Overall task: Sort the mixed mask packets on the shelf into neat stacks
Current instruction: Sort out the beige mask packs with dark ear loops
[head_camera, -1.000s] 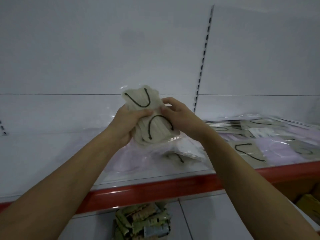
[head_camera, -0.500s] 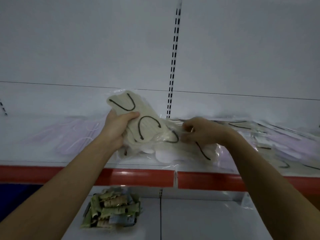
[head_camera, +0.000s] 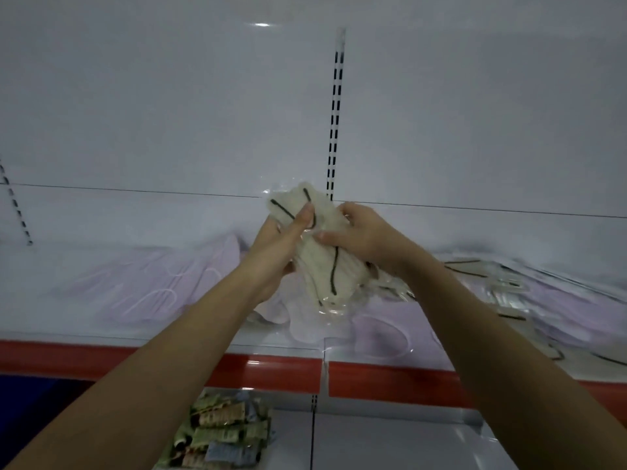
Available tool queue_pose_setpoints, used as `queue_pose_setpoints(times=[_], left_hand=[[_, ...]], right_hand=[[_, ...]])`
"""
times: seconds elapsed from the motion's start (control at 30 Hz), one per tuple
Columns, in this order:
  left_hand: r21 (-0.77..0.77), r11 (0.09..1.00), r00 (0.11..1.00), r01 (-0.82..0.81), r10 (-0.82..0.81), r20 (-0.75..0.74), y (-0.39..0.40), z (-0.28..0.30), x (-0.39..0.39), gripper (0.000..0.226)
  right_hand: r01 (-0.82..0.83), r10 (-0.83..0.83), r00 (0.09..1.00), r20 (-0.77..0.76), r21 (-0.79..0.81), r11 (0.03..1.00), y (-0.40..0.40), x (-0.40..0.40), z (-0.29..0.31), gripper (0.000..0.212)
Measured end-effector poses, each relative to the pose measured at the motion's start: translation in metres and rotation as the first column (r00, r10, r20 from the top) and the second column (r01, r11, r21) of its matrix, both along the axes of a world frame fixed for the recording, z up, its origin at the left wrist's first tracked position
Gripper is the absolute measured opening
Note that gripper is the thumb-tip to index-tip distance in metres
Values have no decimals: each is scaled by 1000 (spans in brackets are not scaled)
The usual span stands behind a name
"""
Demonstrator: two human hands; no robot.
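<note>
Both hands, left [head_camera: 281, 245] and right [head_camera: 359, 234], clamp a bundle of cream mask packets [head_camera: 325, 266]. Judged light, limp, slippery in film; grip mid-bundle, squarely.

Dim, cool, even light; a small glare spot on the back panel [head_camera: 262, 24] at 12 o'clock; soft motion blur throughout; wide-angle bending toward 3 and 9 o'clock

A shop: white metal shelf [head_camera: 169, 337] with red edge strip [head_camera: 264, 371], slotted upright [head_camera: 334, 130], packaged goods [head_camera: 224, 435] below.
</note>
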State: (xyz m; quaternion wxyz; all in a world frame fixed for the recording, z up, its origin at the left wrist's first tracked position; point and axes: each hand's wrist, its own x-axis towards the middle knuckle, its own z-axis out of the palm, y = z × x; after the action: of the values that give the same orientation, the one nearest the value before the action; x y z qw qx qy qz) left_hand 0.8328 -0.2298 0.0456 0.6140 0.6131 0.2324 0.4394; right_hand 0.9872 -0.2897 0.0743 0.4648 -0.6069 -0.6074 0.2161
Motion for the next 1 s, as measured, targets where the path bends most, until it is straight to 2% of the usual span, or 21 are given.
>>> queue_pose_setpoints(times=[0.07,0.1,0.13,0.17,0.2,0.23,0.27,0.3,0.37,0.47,0.53,0.57,0.63,0.67,0.7,0.73,0.8,0.83,0.9,0.93,1.0], left_hand=[[-39,981,980,-190,192,43,7,2,7,23],[-72,959,958,-274,279,72,14,1,6,20],[-101,934,929,-344,354,106,24,2,3,18],[-128,908,899,-398,414,140,35,4,-2,18],[-161,890,873,-426,451,185,45,5,-7,21],[-190,880,858,-435,469,210,53,6,-12,28],[-215,875,853,-433,475,216,61,5,-14,35],[-227,877,861,-424,468,198,65,3,-15,40],[-216,892,896,-396,427,120,71,-6,-12,43],[-210,915,929,-344,364,65,71,-18,-8,37],[-185,932,946,-312,323,32,69,-21,-5,34],[-167,940,953,-296,302,11,68,-22,-3,33],[-139,953,962,-271,273,-4,63,-20,4,27],[-114,959,966,-259,260,-9,60,-19,8,19],[-84,971,974,-226,225,-14,53,-16,11,12],[-58,985,987,-161,160,-13,47,-13,15,16],[-45,998,999,47,-47,-3,38,-8,22,48],[-25,993,993,115,-116,-14,33,-5,24,54],[42,993,993,113,-114,17,34,-1,27,37],[43,997,995,62,-65,72,40,0,28,29],[-28,998,987,-50,54,154,56,4,25,25]], right_hand=[[-101,98,992,-83,-37,994,-2,5,3,16],[-68,66,988,-140,-10,998,-4,12,5,19],[41,-37,995,-96,34,999,-5,23,7,21],[157,-162,984,69,73,985,-4,35,6,20],[216,-225,932,283,63,974,-4,44,2,20],[239,-200,855,478,-21,971,-5,49,-6,22],[254,-112,784,610,-151,955,-5,49,-18,25],[265,-27,735,678,-251,931,-3,49,-31,23],[271,-32,717,696,-236,933,-2,46,-47,6],[332,-284,794,538,8,943,4,57,-32,11],[414,-442,859,260,156,897,7,61,-11,10],[425,-446,890,93,184,886,8,60,0,10],[384,-354,917,-184,171,907,11,52,16,10],[362,-319,915,-246,158,919,12,46,21,12],[341,-299,922,-247,153,927,14,38,24,12],[308,-273,938,-212,156,938,16,29,23,12],[132,-116,985,-124,128,983,22,10,15,14],[-7,15,994,-108,73,997,23,2,12,19],[-239,240,952,-190,29,970,23,2,10,31],[-268,280,919,-278,82,960,21,6,13,34],[-85,163,904,-394,208,974,19,26,23,30]])
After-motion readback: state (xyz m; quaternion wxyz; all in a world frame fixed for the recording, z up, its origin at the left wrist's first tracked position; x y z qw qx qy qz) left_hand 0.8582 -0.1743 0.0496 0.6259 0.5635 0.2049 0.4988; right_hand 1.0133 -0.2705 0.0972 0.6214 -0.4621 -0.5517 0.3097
